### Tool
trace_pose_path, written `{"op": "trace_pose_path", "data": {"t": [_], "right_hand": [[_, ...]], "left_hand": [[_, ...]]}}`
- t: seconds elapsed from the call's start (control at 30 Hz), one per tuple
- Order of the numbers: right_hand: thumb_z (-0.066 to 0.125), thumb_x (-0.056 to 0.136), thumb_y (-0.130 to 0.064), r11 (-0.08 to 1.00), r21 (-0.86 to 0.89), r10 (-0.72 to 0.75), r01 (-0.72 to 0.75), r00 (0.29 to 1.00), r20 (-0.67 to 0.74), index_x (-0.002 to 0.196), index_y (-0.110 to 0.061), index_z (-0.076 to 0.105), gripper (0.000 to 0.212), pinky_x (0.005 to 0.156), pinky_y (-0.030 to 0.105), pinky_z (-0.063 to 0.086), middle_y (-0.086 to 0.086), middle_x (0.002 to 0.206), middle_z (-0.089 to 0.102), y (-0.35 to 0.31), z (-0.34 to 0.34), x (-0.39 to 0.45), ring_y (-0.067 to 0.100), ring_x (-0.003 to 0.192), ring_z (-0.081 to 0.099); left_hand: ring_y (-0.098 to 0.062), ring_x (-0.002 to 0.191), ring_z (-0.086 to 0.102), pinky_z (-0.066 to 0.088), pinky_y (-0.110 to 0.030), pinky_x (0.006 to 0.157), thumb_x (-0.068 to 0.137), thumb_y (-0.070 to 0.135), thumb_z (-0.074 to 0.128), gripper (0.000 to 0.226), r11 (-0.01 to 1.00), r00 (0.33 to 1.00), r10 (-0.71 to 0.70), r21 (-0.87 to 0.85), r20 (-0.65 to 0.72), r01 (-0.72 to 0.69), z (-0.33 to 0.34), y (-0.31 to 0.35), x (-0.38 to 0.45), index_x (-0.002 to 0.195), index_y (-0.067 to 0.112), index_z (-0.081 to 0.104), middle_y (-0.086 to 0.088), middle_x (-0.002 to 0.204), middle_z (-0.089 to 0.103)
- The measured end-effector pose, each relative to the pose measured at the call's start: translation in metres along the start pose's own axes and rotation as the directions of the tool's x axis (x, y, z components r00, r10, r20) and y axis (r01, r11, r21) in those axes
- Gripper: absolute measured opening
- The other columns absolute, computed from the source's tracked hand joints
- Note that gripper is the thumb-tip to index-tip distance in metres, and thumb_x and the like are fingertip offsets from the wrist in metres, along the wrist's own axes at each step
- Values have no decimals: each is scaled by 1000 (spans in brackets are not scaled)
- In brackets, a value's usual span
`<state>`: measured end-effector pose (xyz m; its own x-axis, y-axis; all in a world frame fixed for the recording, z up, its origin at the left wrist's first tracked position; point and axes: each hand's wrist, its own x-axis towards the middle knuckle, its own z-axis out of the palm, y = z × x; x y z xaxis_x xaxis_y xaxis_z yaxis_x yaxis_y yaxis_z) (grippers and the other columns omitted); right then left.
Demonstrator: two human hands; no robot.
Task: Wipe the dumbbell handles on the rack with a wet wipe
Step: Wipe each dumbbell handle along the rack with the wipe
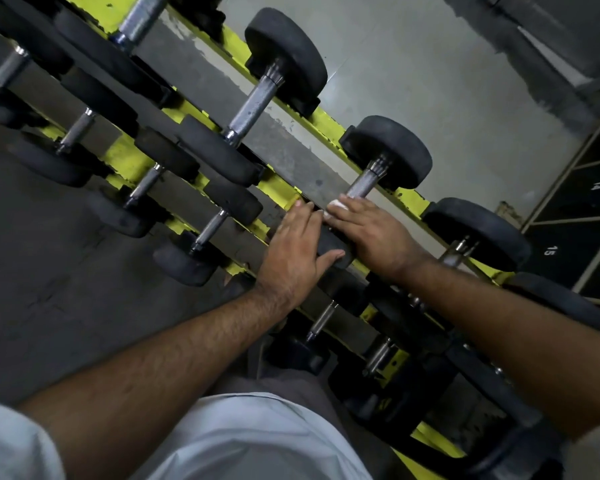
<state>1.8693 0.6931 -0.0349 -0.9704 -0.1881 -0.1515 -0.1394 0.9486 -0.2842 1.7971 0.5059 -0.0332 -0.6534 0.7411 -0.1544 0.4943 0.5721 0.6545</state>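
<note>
Both arms reach forward. Right hand point(368, 233) presses white wet wipe point(336, 204) onto dumbbell handle point(361, 183) on yellow rack point(278, 187); left hand point(295, 251), fingers straight, rests on near dumbbell head point(333, 249).

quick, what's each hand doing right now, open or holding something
Left hand: open, fingers straight, resting on the dumbbell's near head.
Right hand: holds the white wipe against the dumbbell handle.

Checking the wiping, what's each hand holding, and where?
Right hand presses a wipe onto the dumbbell handle's near end; left hand rests on its near weight.
</note>
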Motion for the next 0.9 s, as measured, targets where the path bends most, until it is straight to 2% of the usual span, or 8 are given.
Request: {"op": "trace_pose_path", "data": {"t": [0.07, 0.17, 0.3, 0.43, 0.57, 0.7, 0.83, 0.9], "right_hand": [[46, 100, -21, 998, -56, -7, 6, 1000, -22, 135, -9, 63, 40, 117, 45, 34, 11, 140, 60, 15, -14, 5, 31, 136, 50], [46, 98, -12, 965, -107, 235, -240, 970, -58, 139, -6, 56, 43, 116, 51, 35, 14, 146, 54, 14, -22, 9, 33, 142, 43], [44, 97, -26, 996, -88, 42, -33, 994, 100, 136, -7, 61, 46, 120, 43, 27, 12, 141, 59, 3, -10, 10, 31, 138, 48], [38, 96, -25, 962, -150, 242, -226, 966, 96, 129, -6, 64, 46, 119, 50, 31, 13, 134, 62, 6, -24, 24, 33, 135, 50], [42, 93, -27, 995, -95, 55, -33, 970, 236, 128, -10, 65, 45, 118, 44, 30, 9, 132, 63, 5, -27, 25, 29, 129, 52], [46, 96, -13, 974, -140, 197, -180, 973, 119, 127, -8, 65, 37, 108, 46, 42, 10, 128, 64, 23, -42, 30, 31, 126, 53], [45, 93, -27, 998, -52, 36, -25, 971, 238, 126, -11, 67, 43, 118, 43, 31, 7, 128, 66, -2, -24, 25, 28, 126, 56], [43, 96, -21, 994, -85, 87, -72, 977, 192, 123, -12, 69, 39, 115, 42, 34, 5, 126, 67, 11, -35, 33, 26, 123, 57]], "left_hand": [[-33, 145, 30, 31, -47, 118, 90, 56, 55, 75, 1000, 1000, 6, 27, -6, -6, 2, 0, 0, 140, -1, 46, -22, 148, 42], [-33, 146, 29, 31, -47, 118, 91, 55, 56, 74, 998, 1000, 13, 56, -5, -12, 4, 0, -1, 139, -1, 46, -21, 149, 42], [-36, 143, 34, 35, -50, 114, 90, 54, 55, 72, 996, 999, 29, 89, -21, -27, 9, 0, -2, 137, -1, 48, -22, 145, 46], [-35, 143, 35, 36, -49, 114, 91, 57, 52, 72, 990, 998, 42, 136, -47, -35, 12, -3, -2, 136, 1, 48, -21, 145, 47], [-34, 143, 35, 36, -48, 114, 91, 55, 55, 70, 994, 994, 44, 102, -96, -34, 17, 1, -6, 134, 1, 50, -21, 145, 47], [-34, 145, 32, 36, -50, 114, 93, 55, 51, 70, 997, 993, 45, 60, -113, -38, 21, -4, -7, 137, 0, 48, -21, 149, 42], [-34, 145, 31, 36, -52, 114, 95, 55, 46, 70, 997, 994, 55, 67, -95, -48, 20, -3, -8, 138, -1, 47, -22, 151, 40], [-34, 146, 29, 35, -51, 114, 96, 57, 39, 72, 996, 994, 56, 73, -95, -50, 21, -4, -8, 138, -1, 46, -21, 152, 39]]}}
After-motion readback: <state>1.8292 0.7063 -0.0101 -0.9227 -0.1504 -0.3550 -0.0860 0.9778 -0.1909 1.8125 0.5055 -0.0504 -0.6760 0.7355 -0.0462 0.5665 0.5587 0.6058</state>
